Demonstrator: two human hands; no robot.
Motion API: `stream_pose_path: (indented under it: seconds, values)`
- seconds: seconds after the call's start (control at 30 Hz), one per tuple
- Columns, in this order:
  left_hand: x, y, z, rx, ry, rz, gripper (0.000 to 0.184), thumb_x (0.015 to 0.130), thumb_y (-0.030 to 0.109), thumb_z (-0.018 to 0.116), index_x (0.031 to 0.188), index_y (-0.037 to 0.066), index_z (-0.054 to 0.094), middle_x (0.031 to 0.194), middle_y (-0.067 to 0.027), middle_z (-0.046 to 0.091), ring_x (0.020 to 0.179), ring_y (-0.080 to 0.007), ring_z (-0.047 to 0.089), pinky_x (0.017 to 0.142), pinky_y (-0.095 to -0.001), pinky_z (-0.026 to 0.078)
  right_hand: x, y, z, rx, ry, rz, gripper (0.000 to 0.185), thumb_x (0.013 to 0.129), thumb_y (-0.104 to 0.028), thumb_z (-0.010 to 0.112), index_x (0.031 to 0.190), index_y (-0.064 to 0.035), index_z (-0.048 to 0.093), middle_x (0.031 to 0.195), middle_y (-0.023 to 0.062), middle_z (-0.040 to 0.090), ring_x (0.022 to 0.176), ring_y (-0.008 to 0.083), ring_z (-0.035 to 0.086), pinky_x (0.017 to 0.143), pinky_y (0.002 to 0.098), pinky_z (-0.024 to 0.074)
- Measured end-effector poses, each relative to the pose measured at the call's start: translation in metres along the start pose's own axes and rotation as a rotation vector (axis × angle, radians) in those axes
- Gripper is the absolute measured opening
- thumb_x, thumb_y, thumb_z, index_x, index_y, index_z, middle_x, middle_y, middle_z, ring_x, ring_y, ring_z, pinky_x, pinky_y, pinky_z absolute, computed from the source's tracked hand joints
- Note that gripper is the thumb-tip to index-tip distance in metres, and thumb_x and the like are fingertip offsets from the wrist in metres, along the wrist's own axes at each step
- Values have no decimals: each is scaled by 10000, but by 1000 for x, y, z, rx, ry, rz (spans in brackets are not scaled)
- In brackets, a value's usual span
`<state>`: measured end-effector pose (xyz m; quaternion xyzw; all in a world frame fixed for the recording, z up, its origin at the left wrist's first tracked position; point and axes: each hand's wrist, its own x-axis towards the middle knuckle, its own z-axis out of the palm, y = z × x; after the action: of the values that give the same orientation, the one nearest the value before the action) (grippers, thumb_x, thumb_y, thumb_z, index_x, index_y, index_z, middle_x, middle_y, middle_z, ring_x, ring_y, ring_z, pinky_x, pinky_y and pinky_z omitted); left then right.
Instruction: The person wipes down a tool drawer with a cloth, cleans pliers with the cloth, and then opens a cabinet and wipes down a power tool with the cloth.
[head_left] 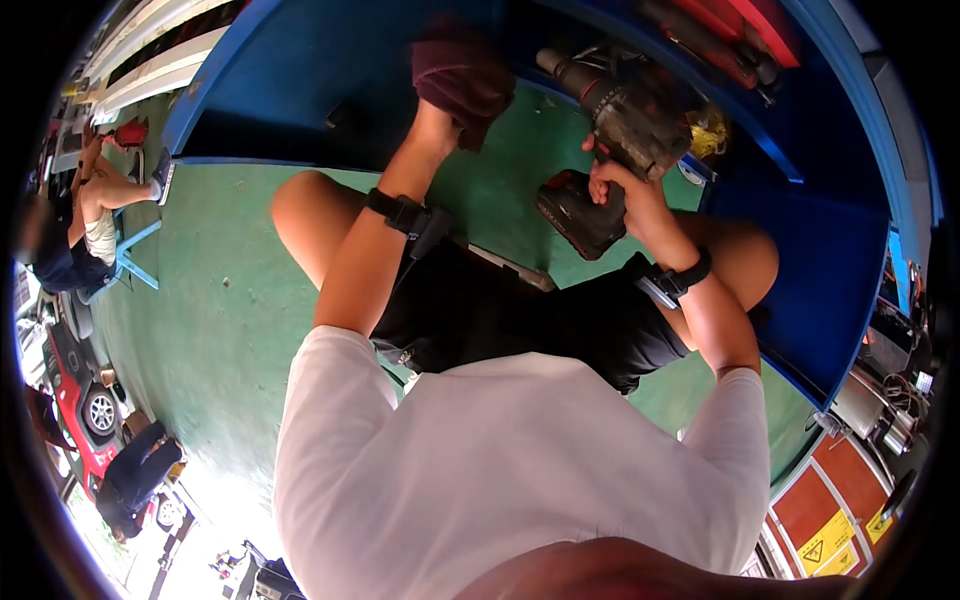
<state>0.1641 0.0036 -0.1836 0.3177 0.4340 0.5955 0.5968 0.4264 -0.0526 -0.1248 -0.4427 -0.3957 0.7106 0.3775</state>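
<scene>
A dark maroon cloth [462, 72] is bunched over the fingers of my left hand [438, 125], against the blue cabinet's opening. The cloth hides most of those fingers, but they are closed on it. In my right hand [622, 190] is a worn black cordless drill [640, 125], gripped by its handle. Its chuck points up and left, into the cabinet, and its battery [583, 212] hangs toward my lap. The two hands are apart, both in front of my knees.
The blue metal cabinet [815, 240] surrounds my hands, with red tools [755, 35] on its upper right shelf and a yellow item [708, 132] behind the drill. At left a person [75, 235] sits on a blue stool [128, 252]. Another person [130, 480] bends near a red car [75, 395].
</scene>
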Motion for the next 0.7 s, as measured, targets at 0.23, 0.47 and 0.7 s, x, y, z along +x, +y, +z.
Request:
stream_pose_path:
  seconds: [0.23,0.47,0.7]
  values:
    - [4,-2,2,52,-216,-111,385,1028,293,543,1323,46,555,1234,-102,630,1082,-175,630,914,-310,530,-8,-1,0,-64,-118,1,309,853,51,597,1162,38,583,788,45,571,599,102,525,556,250,430]
    - [7,-17,0,89,-218,-10,330,996,233,601,1259,34,615,1126,-83,684,976,-122,658,782,-270,542,-4,7,-4,-90,-179,5,278,870,22,619,1146,26,585,749,32,559,621,91,528,576,240,424]
    - [6,-3,6,179,-254,34,176,981,174,594,1041,39,689,895,-60,720,787,-140,683,690,-277,546,-1,12,-3,-151,-162,-14,247,891,41,625,1137,27,606,712,31,572,572,87,511,538,245,422]
